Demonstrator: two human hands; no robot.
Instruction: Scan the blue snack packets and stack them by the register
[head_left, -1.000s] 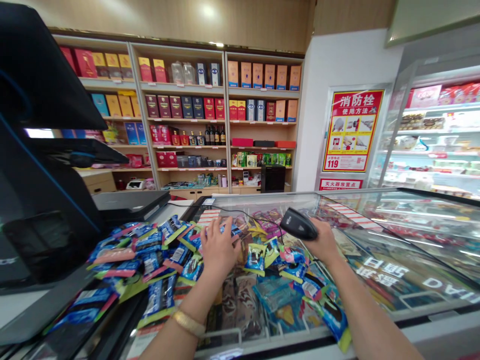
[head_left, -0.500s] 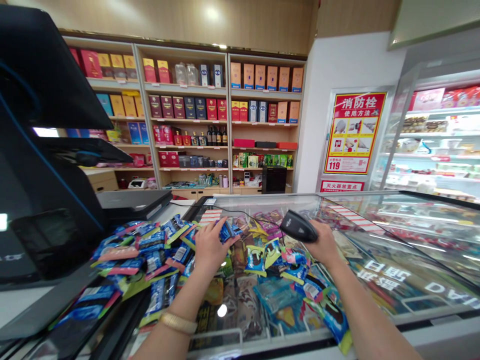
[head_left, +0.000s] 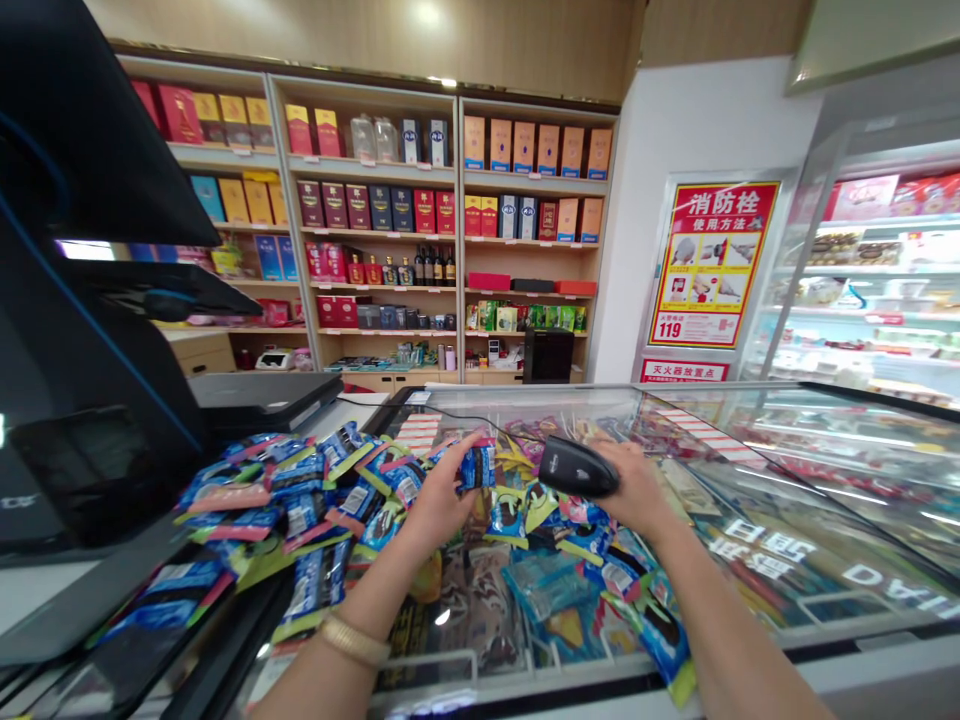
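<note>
Left hand (head_left: 441,507) pinching a blue snack packet (head_left: 478,467) upright between thumb and fingers; right hand (head_left: 639,490) wrapped around a black handheld barcode scanner (head_left: 577,467). Foil snack packets (head_left: 304,515) heaped on the glass surface (head_left: 825,450) of a chest freezer, just beneath both hands.

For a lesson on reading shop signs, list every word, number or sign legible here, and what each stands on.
"消防栓", "使用方法": red-and-yellow poster
"119": same poster, lower left
"灭火器放置点": red sign below it
Mirrored white lettering on freezer glass: unreadable
Barcode scanner, blue snack packets, shelf boxes: too small
</note>
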